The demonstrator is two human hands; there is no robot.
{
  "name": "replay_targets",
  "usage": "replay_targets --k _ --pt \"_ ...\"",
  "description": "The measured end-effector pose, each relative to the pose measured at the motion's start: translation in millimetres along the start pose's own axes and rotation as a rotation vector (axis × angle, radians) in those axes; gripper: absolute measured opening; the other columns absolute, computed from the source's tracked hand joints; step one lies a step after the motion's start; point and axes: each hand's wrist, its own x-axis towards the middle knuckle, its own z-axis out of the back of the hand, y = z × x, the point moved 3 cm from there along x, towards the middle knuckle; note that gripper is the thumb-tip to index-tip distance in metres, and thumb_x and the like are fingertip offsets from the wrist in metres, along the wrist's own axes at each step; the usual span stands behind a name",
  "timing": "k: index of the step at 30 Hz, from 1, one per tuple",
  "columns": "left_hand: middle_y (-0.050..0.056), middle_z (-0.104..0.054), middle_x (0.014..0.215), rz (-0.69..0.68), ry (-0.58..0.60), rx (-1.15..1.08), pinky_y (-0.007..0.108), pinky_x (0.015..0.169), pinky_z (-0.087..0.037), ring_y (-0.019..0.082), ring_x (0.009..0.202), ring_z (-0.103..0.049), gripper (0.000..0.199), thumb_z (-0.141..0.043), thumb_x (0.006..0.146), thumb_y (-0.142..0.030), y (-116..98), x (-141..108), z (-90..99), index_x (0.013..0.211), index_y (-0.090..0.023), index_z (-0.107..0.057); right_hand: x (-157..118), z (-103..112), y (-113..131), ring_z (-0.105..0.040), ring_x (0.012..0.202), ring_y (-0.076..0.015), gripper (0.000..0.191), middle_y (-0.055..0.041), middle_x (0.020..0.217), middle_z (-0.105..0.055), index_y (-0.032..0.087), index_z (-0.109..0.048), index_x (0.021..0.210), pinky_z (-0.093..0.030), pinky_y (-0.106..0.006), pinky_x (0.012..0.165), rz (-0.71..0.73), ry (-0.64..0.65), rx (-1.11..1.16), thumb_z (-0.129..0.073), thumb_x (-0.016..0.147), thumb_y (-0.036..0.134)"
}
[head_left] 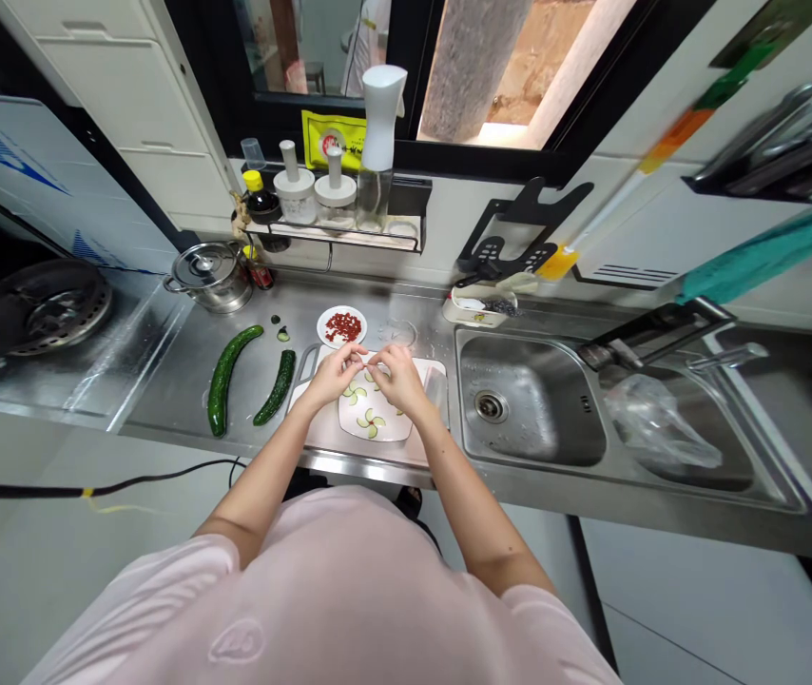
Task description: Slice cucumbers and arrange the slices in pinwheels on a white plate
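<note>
Right in front, at 12 o'clock, the left hand point(333, 374) and right hand point(398, 379) meet above a white plate point(390, 430). Both are half closed with their fingertips point(364, 353) pinched together; whatever they grip is too small to tell. Thin cucumber slices point(354, 394) lie on the plate in fan shapes, just under the hands, and the plate sits on a pale cutting board point(319, 435).

At 10 o'clock, a long cucumber point(227, 378) and a shorter cucumber piece point(276, 387) lie on the steel counter point(164, 366). Just past the hands, a small round plate of chopped red chili point(342, 327) sits at 12 o'clock. A steel pot point(210, 278) stands at 11 o'clock, and a steel sink point(524, 428) lies at 2 o'clock. Farthest off, a spray bottle point(381, 143) stands on a wall shelf point(335, 235).
</note>
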Motion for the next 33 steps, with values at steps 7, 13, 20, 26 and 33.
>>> replay_targets --k 7,13,20,26,33 --pt "0.0 -0.061 0.08 0.005 0.027 -0.021 0.023 0.068 -0.04 0.012 0.069 -0.054 0.027 -0.053 0.082 -0.023 -2 0 -0.1 0.108 -0.021 -0.059 -2 -2 0 -0.045 0.093 -0.0221 0.012 -0.0052 0.091 -0.055 0.022 -0.06 0.088 -0.037 -0.033 0.079 0.008 0.008 -0.017 -0.05 0.09 0.027" --pt "0.0 -0.061 0.079 0.003 0.035 -0.055 0.022 0.067 -0.04 0.011 0.069 -0.054 0.028 -0.053 0.083 -0.023 1 0 -0.5 0.109 -0.021 -0.058 -2 -7 -1 -0.046 0.09 -0.0217 0.01 -0.0048 0.089 -0.057 0.021 -0.057 0.085 -0.036 -0.032 0.079 0.004 0.014 0.022 -0.049 0.089 0.026" --pt "0.0 -0.061 0.078 0.033 0.041 -0.09 0.022 0.067 -0.04 0.012 0.071 -0.054 0.028 -0.054 0.082 -0.027 3 -1 0.1 0.109 -0.02 -0.057 -1 -6 -1 -0.048 0.088 -0.0207 0.011 -0.0042 0.089 -0.059 0.021 -0.056 0.085 -0.036 -0.032 0.08 0.004 -0.006 0.069 -0.048 0.09 0.027" --pt "0.0 -0.061 0.079 0.012 0.051 -0.105 0.022 0.068 -0.04 0.011 0.071 -0.054 0.027 -0.053 0.083 -0.025 5 0 -1.3 0.109 -0.02 -0.056 -1 -8 -2 -0.047 0.089 -0.0209 0.011 -0.0048 0.09 -0.059 0.021 -0.057 0.084 -0.035 -0.032 0.079 0.021 0.016 0.06 -0.049 0.089 0.026" --pt "0.0 -0.06 0.082 0.039 -0.033 -0.063 0.021 0.067 -0.04 0.011 0.076 -0.056 0.028 -0.051 0.085 -0.024 21 -2 0.9 0.112 -0.02 -0.053 -3 -15 -4 -0.046 0.088 -0.0199 0.011 -0.0038 0.088 -0.058 0.021 -0.056 0.083 -0.034 -0.032 0.08 0.0 0.01 0.084 -0.049 0.089 0.026"
